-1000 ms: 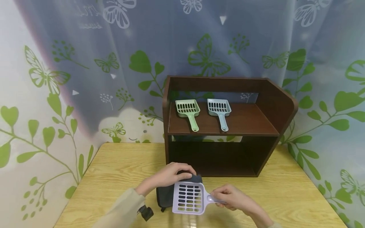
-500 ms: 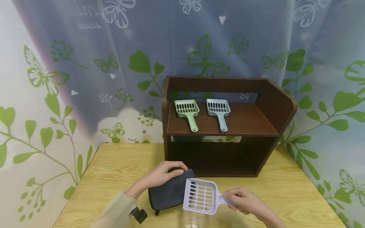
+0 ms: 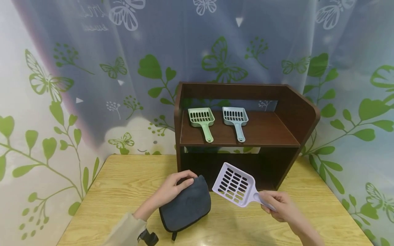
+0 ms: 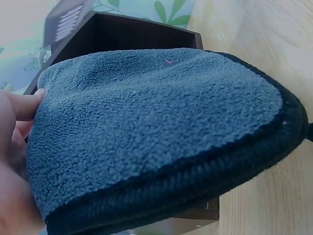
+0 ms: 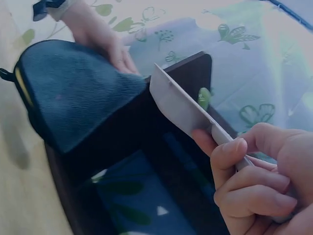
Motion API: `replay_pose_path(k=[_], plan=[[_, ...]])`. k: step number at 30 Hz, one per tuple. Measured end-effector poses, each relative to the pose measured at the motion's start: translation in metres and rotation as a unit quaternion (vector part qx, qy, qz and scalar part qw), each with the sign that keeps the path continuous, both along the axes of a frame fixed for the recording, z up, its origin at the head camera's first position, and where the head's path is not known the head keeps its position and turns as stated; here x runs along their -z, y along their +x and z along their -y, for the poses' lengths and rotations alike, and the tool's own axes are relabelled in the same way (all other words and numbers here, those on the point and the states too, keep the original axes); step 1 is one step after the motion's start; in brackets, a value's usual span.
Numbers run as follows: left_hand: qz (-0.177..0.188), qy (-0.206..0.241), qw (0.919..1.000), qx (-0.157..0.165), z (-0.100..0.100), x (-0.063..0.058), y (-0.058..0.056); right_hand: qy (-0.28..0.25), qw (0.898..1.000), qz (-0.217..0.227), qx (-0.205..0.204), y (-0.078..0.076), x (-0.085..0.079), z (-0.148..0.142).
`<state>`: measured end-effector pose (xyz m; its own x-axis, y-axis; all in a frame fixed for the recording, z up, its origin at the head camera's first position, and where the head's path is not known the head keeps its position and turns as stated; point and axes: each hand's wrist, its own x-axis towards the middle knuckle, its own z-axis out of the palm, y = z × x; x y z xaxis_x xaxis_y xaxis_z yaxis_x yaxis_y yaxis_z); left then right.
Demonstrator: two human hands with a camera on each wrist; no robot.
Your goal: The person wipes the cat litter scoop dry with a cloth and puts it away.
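My left hand (image 3: 173, 187) grips one edge of a folded dark blue-grey cloth (image 3: 188, 206) with a black border. In the left wrist view the plush cloth (image 4: 151, 117) hangs from the fingers and thumb at its left edge. My right hand (image 3: 279, 205) holds a lavender litter scoop (image 3: 250, 192) by its handle. The scoop is raised and tilted before the shelf's lower opening, its slotted blade pointing up and left, apart from the cloth. Seen from the right wrist, the scoop (image 5: 177, 100) appears nearly edge-on, with the thumb and curled fingers around its handle.
A dark brown two-tier shelf (image 3: 271, 131) stands at the back of the wooden table (image 3: 132, 179). On its upper board lie a green litter scoop (image 3: 204, 124) and a pale blue litter scoop (image 3: 237, 123), handles toward me. A patterned curtain (image 3: 172, 41) hangs behind.
The lavender scoop has moved right, up and away from the cloth, tilting as it rose. My left hand has shifted slightly left with the cloth, which now hangs more fully in view.
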<state>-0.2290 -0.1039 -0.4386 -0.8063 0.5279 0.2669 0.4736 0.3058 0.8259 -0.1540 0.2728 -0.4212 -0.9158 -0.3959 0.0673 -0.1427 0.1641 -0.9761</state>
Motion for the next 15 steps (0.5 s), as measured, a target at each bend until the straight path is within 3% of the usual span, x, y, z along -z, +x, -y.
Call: replay_pose_path(k=[9,15], plan=[[0.022,0.001,0.9997,-0.005,0.004,0.006,0.003,-0.021,0.995,-0.086,0.047,-0.011,-0.036,-0.009],[0.030,0.000,0.9995,-0.010,0.009,0.009,0.006,-0.046,0.992,-0.082,0.089,-0.021,-0.061,-0.013]])
